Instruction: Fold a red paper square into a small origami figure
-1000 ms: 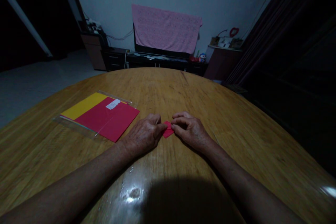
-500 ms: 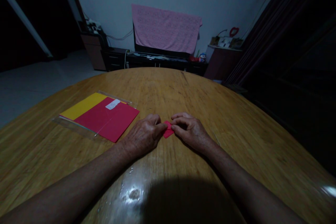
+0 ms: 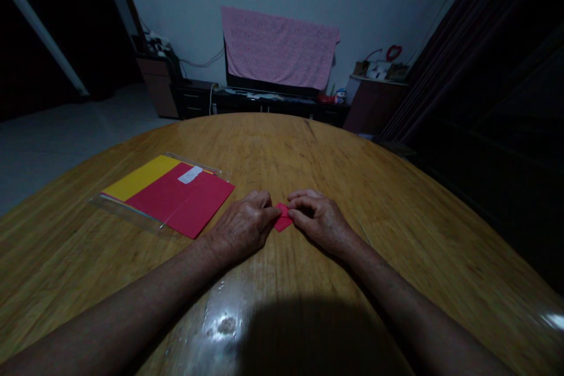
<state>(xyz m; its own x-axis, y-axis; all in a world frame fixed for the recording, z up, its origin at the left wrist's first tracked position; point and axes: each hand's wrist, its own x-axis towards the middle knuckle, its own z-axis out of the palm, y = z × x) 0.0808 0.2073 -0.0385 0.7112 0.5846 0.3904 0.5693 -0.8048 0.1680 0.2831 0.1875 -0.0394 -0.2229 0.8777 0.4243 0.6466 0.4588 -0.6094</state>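
From the head camera, you are looking forward and down across a round wooden table [image 3: 282,147], with both forearms reaching in from the bottom of the view.

Your left hand [image 3: 242,228] and right hand [image 3: 319,222] come together near the middle of the table, with a small red paper [image 3: 283,218] between them. Both hands are curled and nearly closed, not spread. Your left fingertips [image 3: 268,212] press against the paper's left side, and your right fingers [image 3: 304,204] cover its upper right side, so you have it pinched from both sides. Its lower corner shows below your fingers. You can't tell from this view whether it is resting on the wood or lifted slightly.

Just beside your left hand lies a clear plastic sleeve [image 3: 118,205] holding a red sheet [image 3: 187,200] on top of a yellow sheet [image 3: 141,178], with a white label [image 3: 190,175] near the top edge.

Beyond the table, a pink cloth [image 3: 279,47] hangs over a dark screen [image 3: 273,85], above a low black cabinet [image 3: 264,104]. A small toy [image 3: 339,96] stands on the cabinet near its right end. Farther right are a brown cabinet [image 3: 374,107] and a dark curtain [image 3: 462,53].
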